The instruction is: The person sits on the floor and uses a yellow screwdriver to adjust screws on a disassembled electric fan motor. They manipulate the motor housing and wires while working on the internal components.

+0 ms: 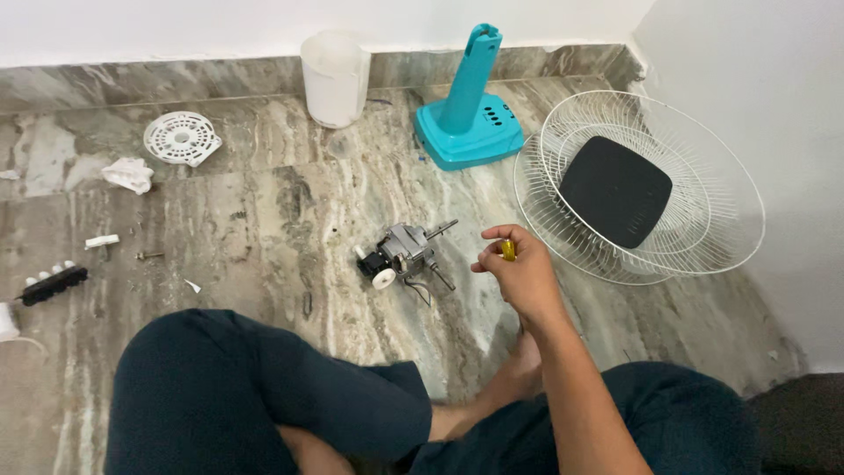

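Note:
My right hand [519, 268] is closed around a tool with a yellow handle [508, 250], held just right of a small fan motor [402, 252] that lies on the marble floor. The motor has a metal shaft pointing right, a white knob and loose wires. The hand does not touch the motor. My left hand is not visible. My crossed legs in dark trousers fill the bottom of the view.
A teal fan stand [470, 119] and a white bucket [335, 79] stand by the far wall. White wire fan guards [703, 167] with a black square plate [615, 191] lie at right. At left lie a white round grille cover [182, 138], crumpled tissue [128, 173] and a black switch block [53, 283].

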